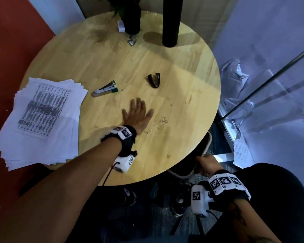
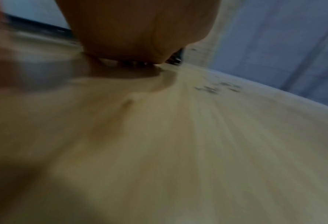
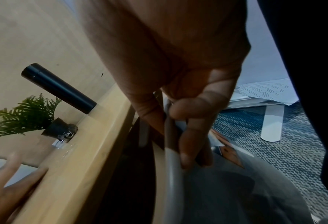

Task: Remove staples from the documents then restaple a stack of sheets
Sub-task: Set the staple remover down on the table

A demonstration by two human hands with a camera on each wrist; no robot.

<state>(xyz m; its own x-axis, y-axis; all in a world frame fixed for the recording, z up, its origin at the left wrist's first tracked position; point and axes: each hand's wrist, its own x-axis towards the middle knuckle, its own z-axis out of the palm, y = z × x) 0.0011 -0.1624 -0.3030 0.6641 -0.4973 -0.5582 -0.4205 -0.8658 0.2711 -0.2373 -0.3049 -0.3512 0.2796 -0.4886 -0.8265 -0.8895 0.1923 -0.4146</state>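
My left forearm fills the near part of the head view, reaching out over the round wooden table. My left hand lies flat on the tabletop, fingers straight and spread, holding nothing; the left wrist view is blurred but shows the heel of the palm down on the wood. Just to the right of that hand a scatter of pulled staples lies loose on the table.

My right hand is below the table's near right edge, fingers curled around the pale rim of a bin held beside the table; the right wrist view shows the fingers wrapped over that rim.

The stack of sheets sits at the left edge of the table, overhanging it. The pages are white, loosely fanned so their corners do not line up, and the top one carries a dense printed table of dark rows. I cannot tell whether any staple is in it.

Beyond my left hand lies the stapler, grey and white with a green end, on its side. To its right sits the black staple remover, apart from the stapler. At the far side stand a black cylinder and a potted plant.
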